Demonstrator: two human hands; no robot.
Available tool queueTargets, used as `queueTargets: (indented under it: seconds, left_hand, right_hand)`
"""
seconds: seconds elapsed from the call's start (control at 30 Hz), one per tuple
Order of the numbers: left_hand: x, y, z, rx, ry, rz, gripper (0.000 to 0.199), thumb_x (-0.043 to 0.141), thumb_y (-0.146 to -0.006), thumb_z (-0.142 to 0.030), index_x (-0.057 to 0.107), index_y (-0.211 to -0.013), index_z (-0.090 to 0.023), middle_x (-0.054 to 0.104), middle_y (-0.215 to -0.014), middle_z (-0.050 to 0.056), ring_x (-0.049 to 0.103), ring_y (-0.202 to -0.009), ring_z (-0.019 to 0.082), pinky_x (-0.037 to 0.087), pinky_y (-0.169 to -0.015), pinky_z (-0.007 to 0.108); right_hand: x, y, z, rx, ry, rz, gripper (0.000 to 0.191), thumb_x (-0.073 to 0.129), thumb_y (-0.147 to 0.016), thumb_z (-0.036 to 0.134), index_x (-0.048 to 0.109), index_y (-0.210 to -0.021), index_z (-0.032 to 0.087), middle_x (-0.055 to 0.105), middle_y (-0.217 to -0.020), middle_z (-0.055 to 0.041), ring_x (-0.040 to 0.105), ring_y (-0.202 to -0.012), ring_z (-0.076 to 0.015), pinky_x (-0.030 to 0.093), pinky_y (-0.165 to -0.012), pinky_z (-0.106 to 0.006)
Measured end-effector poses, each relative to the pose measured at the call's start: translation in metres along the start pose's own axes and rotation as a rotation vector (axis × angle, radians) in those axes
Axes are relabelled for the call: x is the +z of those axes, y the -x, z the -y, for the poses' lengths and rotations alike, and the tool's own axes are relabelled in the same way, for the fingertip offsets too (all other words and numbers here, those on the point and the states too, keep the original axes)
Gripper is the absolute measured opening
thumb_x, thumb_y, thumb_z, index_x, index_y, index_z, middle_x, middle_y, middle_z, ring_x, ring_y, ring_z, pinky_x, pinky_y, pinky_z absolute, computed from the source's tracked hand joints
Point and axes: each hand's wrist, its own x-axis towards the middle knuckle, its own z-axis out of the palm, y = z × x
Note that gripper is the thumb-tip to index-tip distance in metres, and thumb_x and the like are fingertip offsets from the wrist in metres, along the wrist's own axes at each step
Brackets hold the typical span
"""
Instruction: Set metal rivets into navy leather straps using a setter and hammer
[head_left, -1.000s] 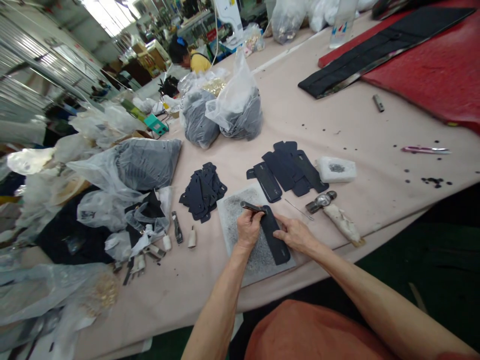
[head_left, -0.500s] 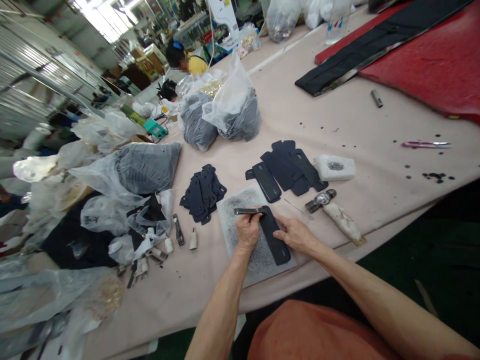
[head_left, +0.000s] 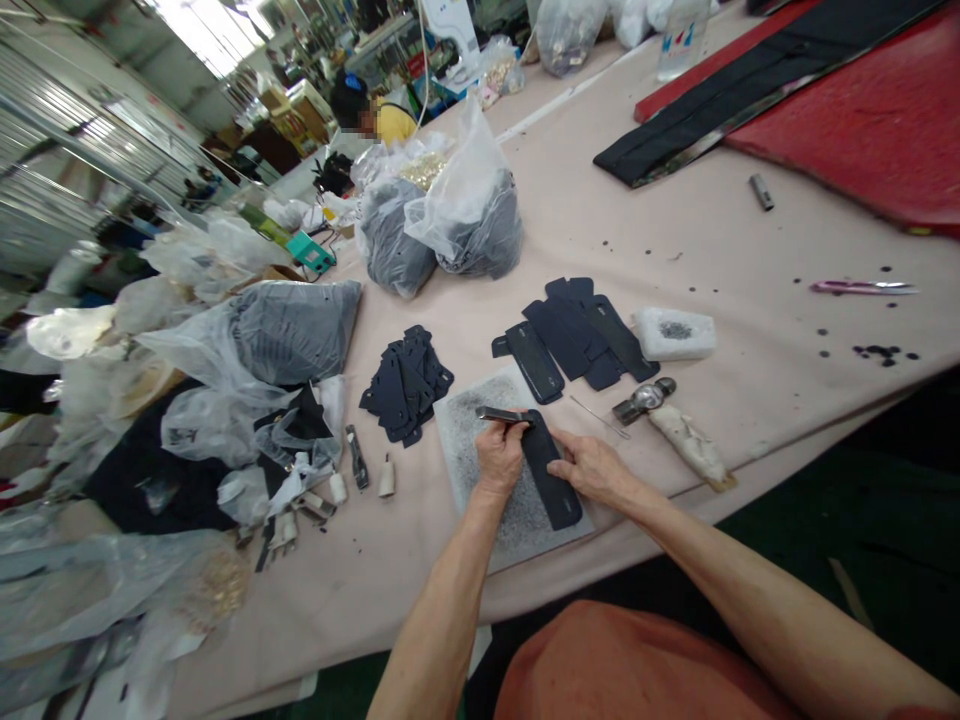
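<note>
A long dark piece [head_left: 553, 480] lies on the speckled board [head_left: 469, 470]. My left hand [head_left: 500, 455] is closed round a metal tool [head_left: 499, 414], whose one end meets the dark piece near its top. My right hand [head_left: 589, 465] rests at the piece's right edge, thumb on it and fingers apart. Behind the board lie a pile of dark pieces [head_left: 570, 335] and a second pile [head_left: 409, 385] to its left. A hammer [head_left: 675, 430] with a wrapped handle lies to the right, near a thin metal rod [head_left: 598, 417].
A white block [head_left: 673, 334] sits behind the hammer. Filled plastic bags [head_left: 472, 220] stand farther back, with more bags [head_left: 292, 330] at left. Small tools [head_left: 358, 460] lie left of the board. A pen [head_left: 862, 288] and a red sheet [head_left: 862, 130] are at right. A person [head_left: 390, 122] is beyond the bags.
The metal tool in my left hand has tilted, its outer end shifting slightly up and to the right. My left hand has moved slightly; my right hand keeps its place on the piece.
</note>
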Motion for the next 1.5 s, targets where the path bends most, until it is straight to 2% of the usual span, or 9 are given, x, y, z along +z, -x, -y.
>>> queueTargets:
  seconds: [0.3, 0.53, 0.63, 0.87, 1.0, 1.5]
  left_hand:
    - [-0.001, 0.002, 0.003, -0.069, 0.027, -0.026, 0.016, 0.061, -0.086, -0.024, 0.073, -0.095, -0.019, 0.077, -0.094, 0.005, 0.072, -0.091, 0.022, 0.057, -0.088, 0.036]
    - [0.0, 0.003, 0.004, -0.065, 0.011, -0.02, 0.017, 0.061, -0.086, -0.026, 0.074, -0.096, -0.019, 0.077, -0.095, 0.006, 0.072, -0.093, 0.022, 0.057, -0.088, 0.036]
    - [0.001, 0.003, 0.005, -0.013, -0.031, -0.023, 0.016, 0.06, -0.088, -0.025, 0.073, -0.096, -0.02, 0.077, -0.095, 0.006, 0.072, -0.092, 0.022, 0.057, -0.088, 0.037]
    - [0.009, 0.001, 0.004, 0.151, -0.282, -0.004, 0.017, 0.054, -0.089, -0.018, 0.07, -0.095, -0.018, 0.075, -0.095, 0.008, 0.071, -0.092, 0.023, 0.056, -0.085, 0.036]
    - [0.013, 0.0, 0.006, 0.158, -0.296, -0.003, 0.017, 0.053, -0.089, -0.017, 0.068, -0.096, -0.018, 0.075, -0.093, 0.008, 0.071, -0.089, 0.022, 0.056, -0.081, 0.034]
    - [0.009, -0.002, 0.006, 0.209, -0.287, 0.027, 0.017, 0.053, -0.088, -0.015, 0.068, -0.096, -0.018, 0.075, -0.095, 0.009, 0.071, -0.092, 0.022, 0.055, -0.084, 0.035]
  right_hand:
    - [-0.001, 0.0, 0.0, -0.014, 0.002, 0.004, 0.053, 0.06, -0.082, 0.029, 0.054, -0.135, 0.028, 0.059, -0.068, 0.002, 0.054, -0.064, -0.0154, 0.028, -0.058, -0.025]
    - [0.001, -0.002, -0.003, 0.003, -0.004, 0.009, 0.052, 0.061, -0.081, 0.03, 0.055, -0.133, 0.029, 0.059, -0.067, 0.0029, 0.055, -0.063, -0.0153, 0.027, -0.057, -0.025]
    - [0.0, -0.002, -0.003, -0.008, -0.02, 0.012, 0.05, 0.061, -0.081, 0.03, 0.056, -0.131, 0.029, 0.06, -0.068, 0.0026, 0.054, -0.063, -0.0154, 0.027, -0.058, -0.025]
    - [-0.001, -0.001, -0.002, -0.022, -0.007, 0.016, 0.051, 0.059, -0.082, 0.029, 0.055, -0.133, 0.028, 0.063, -0.071, 0.0013, 0.055, -0.065, -0.0165, 0.028, -0.059, -0.026]
    - [-0.001, -0.001, -0.003, -0.026, 0.008, 0.018, 0.051, 0.059, -0.082, 0.029, 0.055, -0.133, 0.027, 0.062, -0.071, 0.0009, 0.055, -0.066, -0.0166, 0.028, -0.059, -0.026]
    - [-0.003, 0.002, -0.001, -0.045, 0.04, 0.001, 0.044, 0.057, -0.084, 0.03, 0.058, -0.128, 0.026, 0.061, -0.068, 0.0009, 0.056, -0.066, -0.0176, 0.029, -0.061, -0.027]
